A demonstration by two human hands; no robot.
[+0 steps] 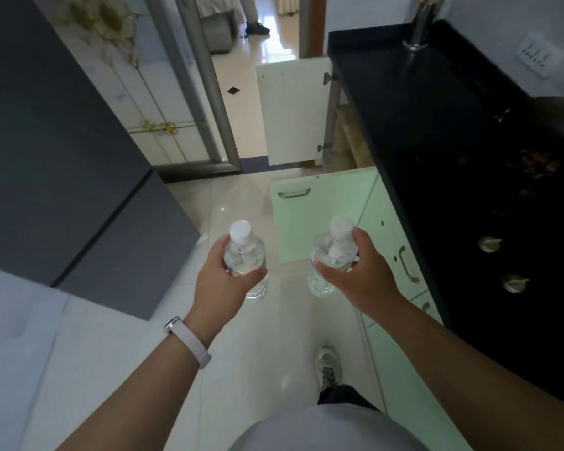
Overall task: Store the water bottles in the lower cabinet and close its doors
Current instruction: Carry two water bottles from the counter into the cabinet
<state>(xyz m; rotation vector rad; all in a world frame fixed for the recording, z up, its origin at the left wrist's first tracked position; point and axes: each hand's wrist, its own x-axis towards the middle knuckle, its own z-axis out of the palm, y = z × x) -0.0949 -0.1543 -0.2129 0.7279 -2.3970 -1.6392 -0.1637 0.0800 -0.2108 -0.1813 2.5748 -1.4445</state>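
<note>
My left hand point(223, 276) grips a clear water bottle point(246, 255) with a white cap, held upright over the floor. In my right hand point(355, 271) is a second clear water bottle point(331, 255), also white-capped and upright. Ahead on the right, the lower cabinet stands with both doors swung out: a pale green door point(319, 216) with a metal handle close to the bottles, and a farther white door point(293, 112) showing its hinges. The cabinet's inside point(349, 131) lies between them under the counter, mostly hidden.
A black countertop point(437, 125) with a stove and knobs point(489, 244) runs along the right. A dark grey appliance point(62, 157) fills the left. Glossy tile floor point(241, 196) leads to a doorway; another person's shoe point(257, 28) shows beyond it. My own shoe point(329, 366) is below.
</note>
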